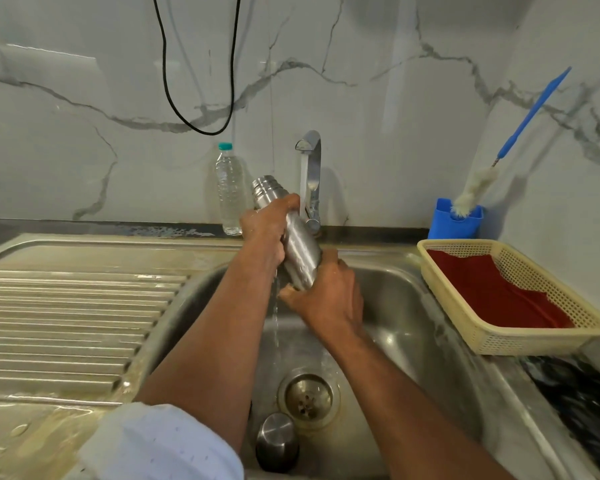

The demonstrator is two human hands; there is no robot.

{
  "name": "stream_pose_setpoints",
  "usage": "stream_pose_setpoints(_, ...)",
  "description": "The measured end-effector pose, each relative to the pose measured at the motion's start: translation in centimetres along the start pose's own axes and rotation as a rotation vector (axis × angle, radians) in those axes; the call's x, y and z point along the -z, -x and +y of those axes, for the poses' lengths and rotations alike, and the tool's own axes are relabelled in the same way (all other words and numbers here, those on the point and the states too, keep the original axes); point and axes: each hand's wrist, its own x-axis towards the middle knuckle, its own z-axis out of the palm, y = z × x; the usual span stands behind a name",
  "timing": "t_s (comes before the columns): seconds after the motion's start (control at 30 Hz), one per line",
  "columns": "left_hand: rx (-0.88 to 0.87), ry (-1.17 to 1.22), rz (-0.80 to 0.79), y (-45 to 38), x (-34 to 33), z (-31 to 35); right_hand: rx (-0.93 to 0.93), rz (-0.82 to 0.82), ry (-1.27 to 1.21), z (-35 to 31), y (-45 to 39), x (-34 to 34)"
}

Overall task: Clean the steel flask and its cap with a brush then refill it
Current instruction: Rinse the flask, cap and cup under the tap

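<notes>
The steel flask [293, 233] is in the middle of the frame, tilted over the sink [413, 306], its threaded neck pointing to the upper left. The left hand [269, 230] grips its upper part with curled fingers, and the right hand [326, 296] wraps around its bottom end. Water runs from the tap [310, 157] just behind and falls below the hands. The cap [277, 441] lies in the basin at the bottom centre, beside the drain [309, 398]. At the right, the brush [492, 168] stands in a blue holder [454, 223], behind a basket [520, 327] with a red cloth [492, 292]. A plastic bottle [229, 192] stands left of the tap.
</notes>
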Motion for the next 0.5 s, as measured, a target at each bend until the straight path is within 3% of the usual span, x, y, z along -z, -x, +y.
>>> stream_pose_setpoints(0.07,-0.043,0.044,0.086,0.0,-0.3,0.1,0.055,0.027,-0.017,0.2,-0.2,-0.1)
stream_pose_setpoints(0.13,-0.052,0.090,0.092,0.0,0.0,0.2,0.008,-0.014,-0.206,0.4,-0.4,0.0)
stream_pose_setpoints(0.3,-0.023,0.186,0.007,-0.3,1.2,-0.1,-0.342,-0.253,-0.853,1.3,-0.9,0.0)
stream_pose_setpoints(0.37,-0.054,0.184,0.026,-0.2,1.2,-0.3,-0.360,-0.265,-0.914,1.4,-1.0,-0.4)
stream_pose_setpoints(0.5,-0.081,0.187,0.059,-0.1,0.9,0.1,-0.237,-0.131,-0.837,1.1,-1.0,-0.9)
